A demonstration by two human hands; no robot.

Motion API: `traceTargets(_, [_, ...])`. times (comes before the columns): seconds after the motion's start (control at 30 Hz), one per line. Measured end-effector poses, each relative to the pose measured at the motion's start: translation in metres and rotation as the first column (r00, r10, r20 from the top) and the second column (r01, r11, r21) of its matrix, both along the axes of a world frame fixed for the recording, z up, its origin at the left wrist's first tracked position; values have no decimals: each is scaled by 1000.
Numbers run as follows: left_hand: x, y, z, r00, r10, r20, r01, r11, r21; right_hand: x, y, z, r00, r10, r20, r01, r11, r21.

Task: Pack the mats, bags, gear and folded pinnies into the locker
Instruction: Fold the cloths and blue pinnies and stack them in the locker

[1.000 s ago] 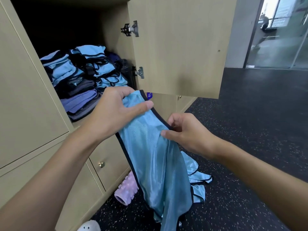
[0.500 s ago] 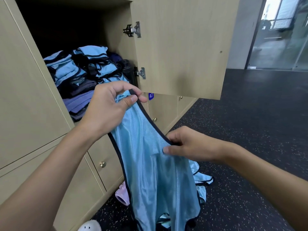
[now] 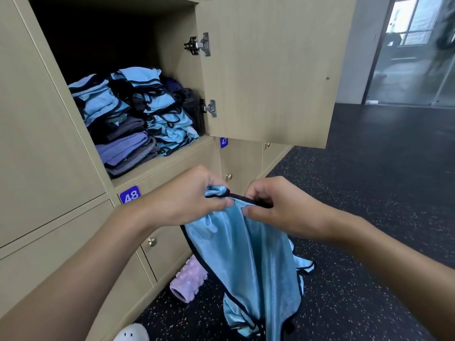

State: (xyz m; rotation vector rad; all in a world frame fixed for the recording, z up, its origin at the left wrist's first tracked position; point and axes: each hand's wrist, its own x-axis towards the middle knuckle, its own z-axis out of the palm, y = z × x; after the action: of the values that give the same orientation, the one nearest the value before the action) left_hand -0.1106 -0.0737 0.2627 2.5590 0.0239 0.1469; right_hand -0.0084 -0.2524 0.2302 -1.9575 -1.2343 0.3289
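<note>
A light blue pinnie (image 3: 248,262) with black trim hangs in front of me, below the open locker (image 3: 157,158). My left hand (image 3: 189,200) grips its bunched top edge. My right hand (image 3: 278,207) pinches the black trim right beside the left hand. The cloth drapes down toward the floor. Inside the locker lie stacks of folded blue pinnies (image 3: 162,112) and folded purple and grey mats (image 3: 125,151). A dark bottle (image 3: 190,107) stands at the locker's right wall.
The locker door (image 3: 270,70) stands open to the right, above my hands. A lilac foam roller (image 3: 189,279) lies on the dark speckled floor against the lower lockers. More blue pinnies (image 3: 304,264) lie behind the hanging one. A white shoe (image 3: 131,333) shows at the bottom.
Both hands came down below the locker shelf and drew together, so the pinnie's top edge is now gathered between them. The view shifted back and up.
</note>
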Motion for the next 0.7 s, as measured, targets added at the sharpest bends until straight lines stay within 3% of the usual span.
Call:
traceTargets(0.17, [-2, 29, 6, 981, 119, 152, -159, 943, 292, 8, -11, 2, 985, 38, -166, -55, 994, -100])
traceTargets(0.27, [-6, 40, 9, 959, 191, 208, -259, 887, 383, 13, -16, 5, 993, 38, -110, -53, 989, -135])
traceTargets(0.43, [-4, 11, 0, 992, 79, 99, -83, 996, 40, 9, -14, 9, 998, 36, -53, -41, 995, -91])
traceTargets(0.53, [3, -12, -12, 997, -78, 2, 77, 985, -155, 3, -11, 11, 997, 63, -40, -64, 997, -38])
traceTargets(0.6, [6, -16, -16, 987, -154, -37, 143, 967, -213, 2, -12, 11, 996, 71, -48, -72, 997, -12])
traceTargets(0.7, [6, -12, -17, 988, -143, -56, 126, 964, -233, 2, -17, 13, 994, 83, -77, -83, 997, 1])
